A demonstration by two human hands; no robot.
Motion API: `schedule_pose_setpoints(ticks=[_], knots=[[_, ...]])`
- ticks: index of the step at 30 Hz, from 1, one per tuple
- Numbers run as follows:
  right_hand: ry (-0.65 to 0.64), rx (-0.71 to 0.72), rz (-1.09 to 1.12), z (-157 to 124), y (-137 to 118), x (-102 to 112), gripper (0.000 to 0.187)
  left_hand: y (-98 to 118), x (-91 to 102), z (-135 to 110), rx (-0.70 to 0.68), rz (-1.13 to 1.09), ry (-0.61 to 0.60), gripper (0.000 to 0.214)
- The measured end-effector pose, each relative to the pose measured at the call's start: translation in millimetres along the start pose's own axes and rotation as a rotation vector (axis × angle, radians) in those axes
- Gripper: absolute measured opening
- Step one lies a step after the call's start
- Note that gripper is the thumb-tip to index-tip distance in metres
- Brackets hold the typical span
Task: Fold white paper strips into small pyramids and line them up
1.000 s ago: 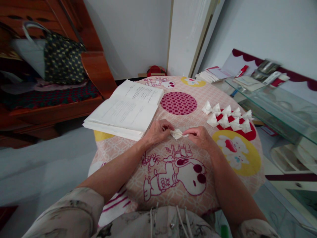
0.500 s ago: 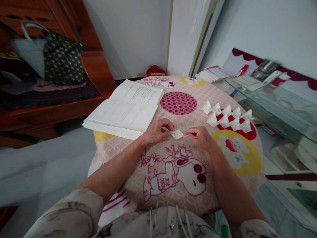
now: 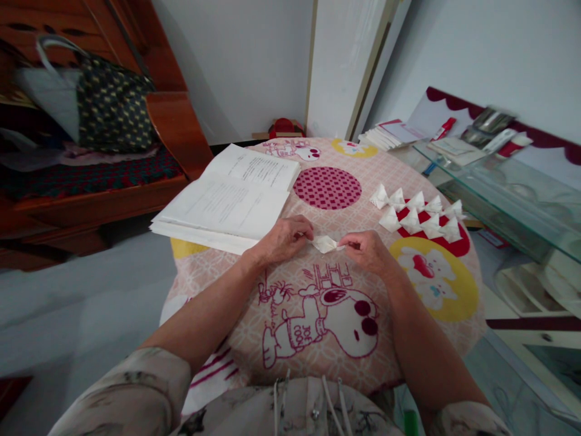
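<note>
A small folded paper piece (image 3: pixel 325 244), white and pointed at both ends, is stretched between my hands just above the patterned tablecloth (image 3: pixel 245 327). My left hand (image 3: pixel 287 238) pinches its left tip, the fingers curled in. On the other side, my right hand (image 3: pixel 365 248) grips the right tip between thumb and forefinger. Two rows of similar folded paper pieces (image 3: pixel 411 221) stand at the table's right side, partly over a red patch of the cloth. To the left of my hands lies a thick open book (image 3: pixel 227 203) with printed pages.
Right of the table stands a glass shelf (image 3: pixel 512 188) bearing metal tins and other small items. A stack of papers (image 3: pixel 385 136) sits by the far right edge. At the left, a dark patterned bag (image 3: pixel 113 109) rests on a wooden bench (image 3: pixel 175 130).
My left hand's fingers have closed lower, drawing in at the paper's left tip. My right hand has hardly moved and keeps its pinch.
</note>
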State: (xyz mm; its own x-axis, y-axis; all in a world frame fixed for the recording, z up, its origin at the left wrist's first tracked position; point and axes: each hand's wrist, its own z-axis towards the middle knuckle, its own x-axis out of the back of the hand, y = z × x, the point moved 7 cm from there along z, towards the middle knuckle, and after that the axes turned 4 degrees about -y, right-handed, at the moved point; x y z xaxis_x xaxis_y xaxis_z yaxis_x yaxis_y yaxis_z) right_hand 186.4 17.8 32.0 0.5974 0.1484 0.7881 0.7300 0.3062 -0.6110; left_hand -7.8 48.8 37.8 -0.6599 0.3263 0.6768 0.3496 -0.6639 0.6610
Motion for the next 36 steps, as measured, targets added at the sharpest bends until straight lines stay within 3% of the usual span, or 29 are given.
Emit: schedule_pose_setpoints(ticks=[10, 13, 17, 25, 29, 32, 36], knots=[[-0.007, 0.013, 0.013, -0.1, -4.5, 0.4, 0.024, -3.4, -12.8, 0.7, -0.041, 0.122, -0.146, 0.02], [-0.014, 0.008, 0.0, -0.1, -2.3, -1.0, 0.023, -2.0, -15.8, 1.7, -0.036, 0.132, -0.18, 0.026], [-0.013, 0.026, -0.041, 0.1, -2.2, -2.6, 0.021, 0.6, -16.3, 2.7, -0.016, 0.135, -0.176, 0.034], [-0.01, 0.026, -0.145, 1.1, -9.8, -3.5, 0.019, 3.2, -21.2, 2.0, 0.059, 0.154, -0.112, 0.006], [-0.022, 0.036, -0.158, 1.0, -13.0, -4.1, 0.02, 0.5, -23.0, 2.6, 0.074, 0.186, -0.109, 0.008], [0.024, 0.021, -0.222, 3.0, -15.4, -5.7, 0.032, 1.6, -23.6, 3.9, 0.062, 0.196, -0.11, 0.008], [0.066, -0.088, -0.314, 7.4, -12.1, -13.1, 0.03, 2.1, -25.5, 6.7, 0.082, 0.236, -0.083, 0.028]])
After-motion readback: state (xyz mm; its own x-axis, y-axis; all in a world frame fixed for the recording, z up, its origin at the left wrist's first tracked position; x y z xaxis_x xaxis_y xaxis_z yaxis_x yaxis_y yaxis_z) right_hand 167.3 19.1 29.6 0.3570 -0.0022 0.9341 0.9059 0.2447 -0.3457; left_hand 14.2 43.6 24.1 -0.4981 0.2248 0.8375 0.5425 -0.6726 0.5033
